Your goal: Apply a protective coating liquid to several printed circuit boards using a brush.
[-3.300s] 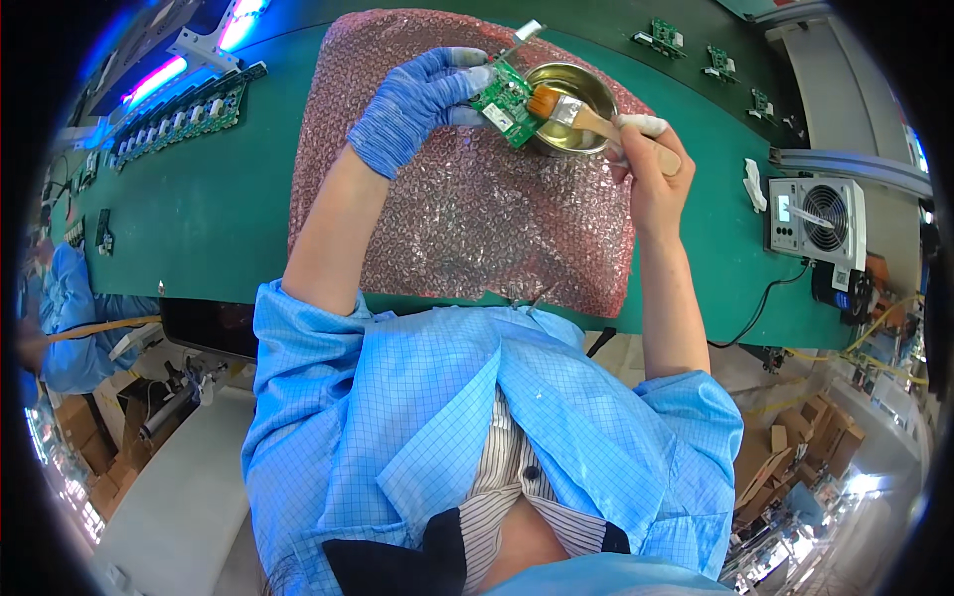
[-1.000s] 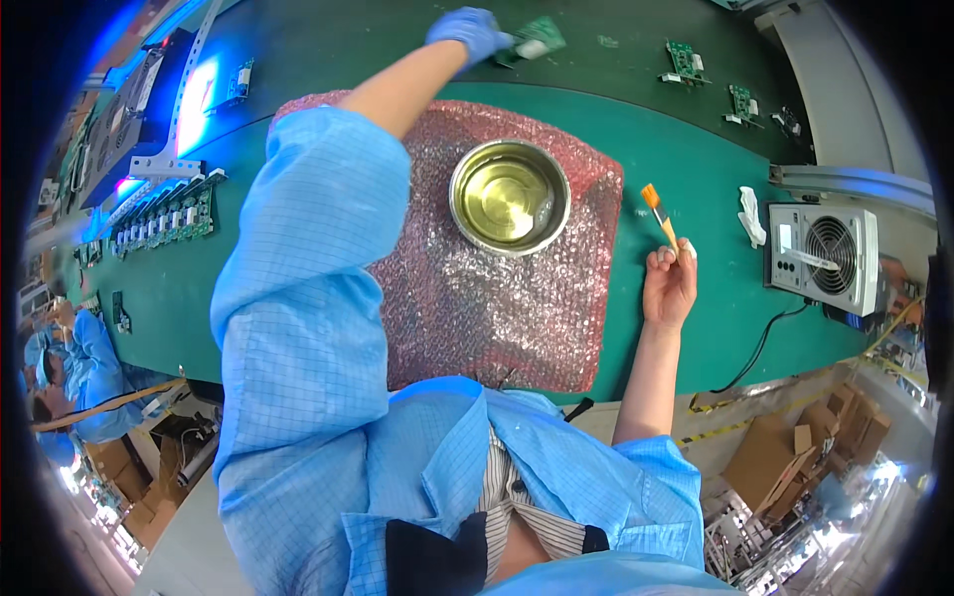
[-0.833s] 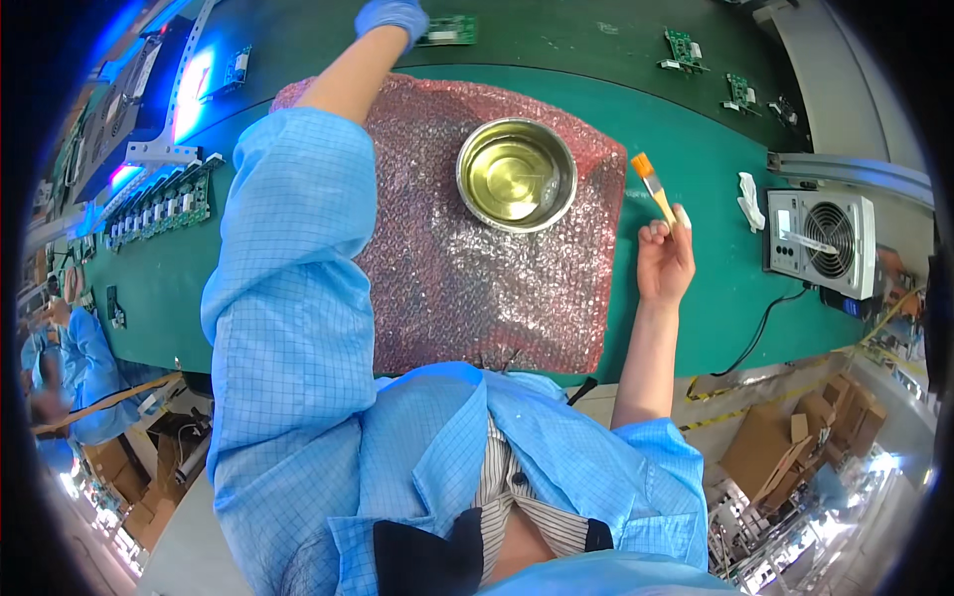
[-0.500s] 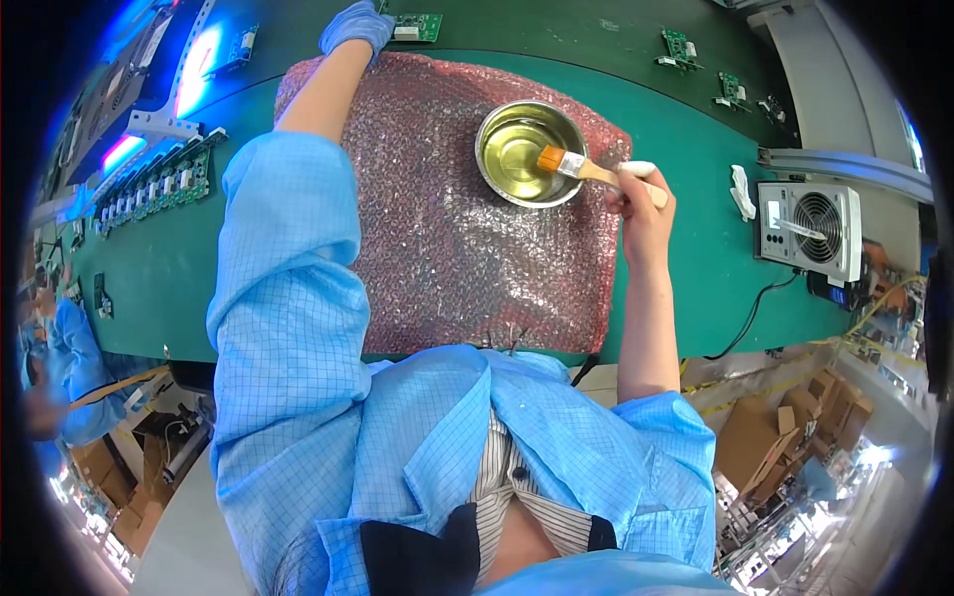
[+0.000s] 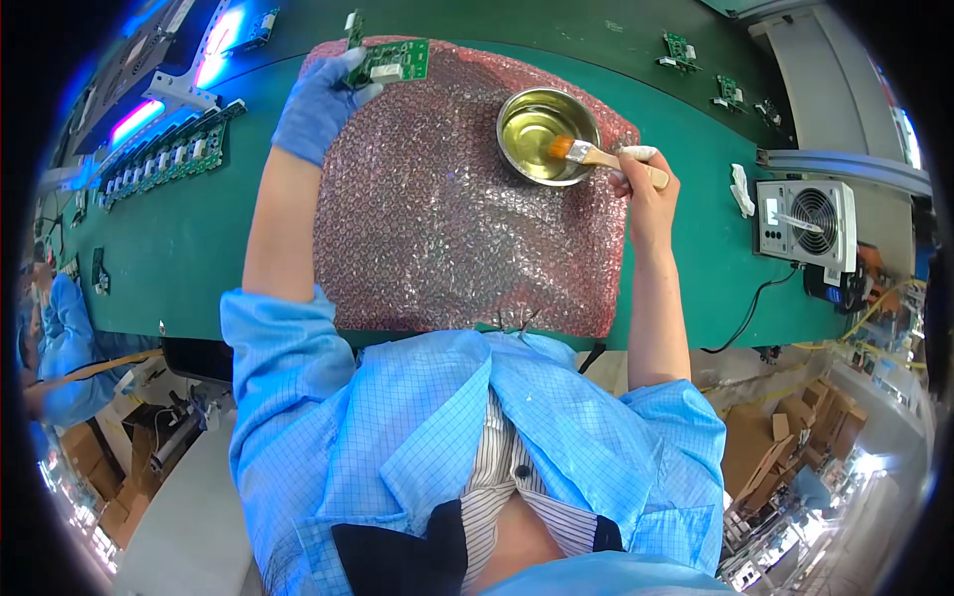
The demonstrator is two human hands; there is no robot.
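My left hand (image 5: 320, 107), in a blue glove, grips a green circuit board (image 5: 405, 52) by its left end, above the far left corner of the bubble wrap. A smaller upright board part stands at that end, next to my fingers. In my right hand (image 5: 651, 189), with a white covering on a finger, is a flat paintbrush (image 5: 602, 157) with a wooden handle. Its orange bristles reach over a round metal bowl (image 5: 504, 139) of clear yellowish liquid (image 5: 527, 134). Whether the bristle tips touch the liquid, I cannot tell. The bowl rests on the pink bubble wrap (image 5: 447, 228).
Several circuit boards (image 5: 679, 50) lie on the dark strip at the back, and a row of joined boards (image 5: 169, 164) lies at the left. On the green table's right stand a white fan unit (image 5: 807, 221) and a crumpled white tissue (image 5: 741, 191). Another person's blue sleeve (image 5: 68, 338) shows far left.
My left hand has come back toward me from the far strip, bringing the circuit board over the bubble wrap. The brush stays at the bowl in my right hand.
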